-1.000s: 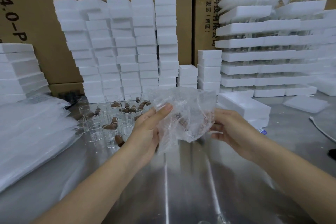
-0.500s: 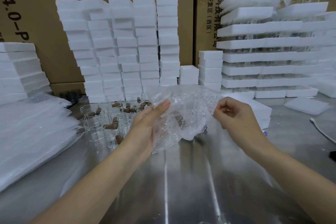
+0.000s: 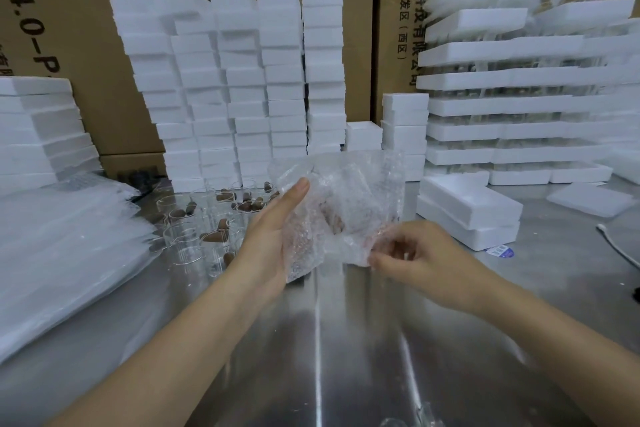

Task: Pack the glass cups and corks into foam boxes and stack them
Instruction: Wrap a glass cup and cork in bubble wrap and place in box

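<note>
A crumpled bubble-wrap bag [image 3: 349,204] with something brownish inside it hangs above the steel table. My left hand [image 3: 273,236] holds its left side, thumb behind and fingers stretched up along the front. My right hand [image 3: 412,253] pinches the bag's lower right corner with curled fingers. Behind my left hand stand several clear glass cups [image 3: 194,232], some with brown corks [image 3: 221,225] in them. Two closed foam boxes [image 3: 467,211] lie stacked to the right of the bag.
Tall stacks of foam boxes [image 3: 235,87] line the back in front of cardboard cartons [image 3: 79,10]. Foam trays with glasses [image 3: 519,107] rise at the right. A pile of bubble-wrap sheets [image 3: 65,253] covers the left. A white cable [image 3: 623,246] lies far right.
My right hand has dropped from the bag's upper right edge to its lower right corner. The left hand has kept its hold and the bag has turned slightly.
</note>
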The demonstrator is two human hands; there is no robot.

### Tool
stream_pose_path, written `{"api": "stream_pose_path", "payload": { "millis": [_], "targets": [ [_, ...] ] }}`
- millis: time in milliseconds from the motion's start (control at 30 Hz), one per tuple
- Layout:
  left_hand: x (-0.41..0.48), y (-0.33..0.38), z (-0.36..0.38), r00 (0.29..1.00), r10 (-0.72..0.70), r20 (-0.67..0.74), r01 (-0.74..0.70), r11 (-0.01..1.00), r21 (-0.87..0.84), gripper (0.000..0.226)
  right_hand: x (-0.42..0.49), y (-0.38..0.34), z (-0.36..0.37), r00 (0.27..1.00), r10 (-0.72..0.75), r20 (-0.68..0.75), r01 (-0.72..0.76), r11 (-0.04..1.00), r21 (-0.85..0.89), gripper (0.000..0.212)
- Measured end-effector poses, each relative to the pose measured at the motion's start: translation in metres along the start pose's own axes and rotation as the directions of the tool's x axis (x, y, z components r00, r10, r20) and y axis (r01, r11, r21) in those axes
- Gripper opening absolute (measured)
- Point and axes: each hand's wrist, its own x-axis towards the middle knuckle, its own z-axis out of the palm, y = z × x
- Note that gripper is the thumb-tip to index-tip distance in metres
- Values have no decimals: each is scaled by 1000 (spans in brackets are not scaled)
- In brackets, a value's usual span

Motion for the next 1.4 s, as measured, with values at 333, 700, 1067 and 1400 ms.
{"api": "stream_pose_path", "payload": {
  "millis": [333,700,1067,1400],
  "targets": [
    [10,-6,-8,999,-5,-48,11,992,128,62,7,7,-33,863,115,-492,-9,977,213,29],
    [7,-23,0,997,-31,73,15,978,210,61,8,8,-32,911,224,-346,-71,912,403,37],
    [4,-25,3,988,-66,137,30,967,254,54,3,6,-17,985,99,-141,-62,967,249,86],
    [3,-26,6,975,-123,184,70,960,272,74,9,6,-18,976,161,-143,-35,771,635,30]
  ]
}}
